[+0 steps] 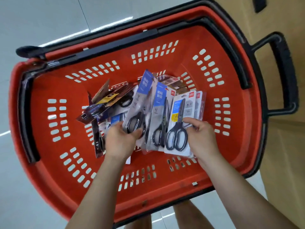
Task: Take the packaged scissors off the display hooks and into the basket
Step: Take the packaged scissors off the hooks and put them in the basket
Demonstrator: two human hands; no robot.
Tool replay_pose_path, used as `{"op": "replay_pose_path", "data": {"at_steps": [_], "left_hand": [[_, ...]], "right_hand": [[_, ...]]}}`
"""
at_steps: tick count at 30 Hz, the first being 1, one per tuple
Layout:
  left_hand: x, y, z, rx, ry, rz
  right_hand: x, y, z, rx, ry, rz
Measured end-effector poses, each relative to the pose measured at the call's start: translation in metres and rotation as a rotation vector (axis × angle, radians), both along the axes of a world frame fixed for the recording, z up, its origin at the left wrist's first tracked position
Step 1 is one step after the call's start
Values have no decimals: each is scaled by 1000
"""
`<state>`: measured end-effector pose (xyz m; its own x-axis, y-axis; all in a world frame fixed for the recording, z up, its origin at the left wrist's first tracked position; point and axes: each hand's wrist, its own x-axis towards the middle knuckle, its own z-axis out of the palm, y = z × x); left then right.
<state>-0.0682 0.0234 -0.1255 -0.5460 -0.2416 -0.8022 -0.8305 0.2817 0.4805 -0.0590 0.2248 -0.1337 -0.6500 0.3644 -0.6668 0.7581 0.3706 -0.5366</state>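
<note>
A red plastic basket point(54, 162) with black handles sits on the floor below me. Both my hands are inside it. My left hand point(121, 139) grips the bottom of a blue-and-grey scissors pack point(140, 103), with another like it point(159, 116) leaning alongside. My right hand point(201, 136) pinches a white-backed pack of black-handled scissors point(177, 128), with more packs stacked behind it. Several dark and brown packaged items point(107, 100) lie on the basket floor to the left.
A black pull handle point(280, 70) sticks out from the basket's right side over a brown cardboard surface point(283, 162). Pale glossy floor tiles point(41, 22) surround the basket. My bare legs point(186, 217) show below the basket's near rim.
</note>
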Motion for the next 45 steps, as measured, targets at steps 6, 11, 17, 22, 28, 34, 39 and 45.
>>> {"op": "replay_pose_path", "data": {"at_steps": [6,11,17,22,28,34,39,45], "left_hand": [[6,23,30,295,180,203],[17,44,8,151,55,-275],[-4,70,-17,-246,-10,-859],[-34,78,-25,-228,-82,-715],[-47,85,-36,75,-292,-526],[-37,56,-32,169,-212,-393],[-16,-10,28,326,-65,-47],[4,-25,80,622,-11,134]], "right_hand": [[-7,0,21,-31,110,-99],[-5,-5,33,87,50,99],[-10,-9,27,334,-72,347],[-22,-3,21,282,-80,317],[-21,9,14,263,-83,314],[-16,17,20,224,-15,229],[-16,9,38,67,50,31],[-18,-32,86,-315,76,-161]]}}
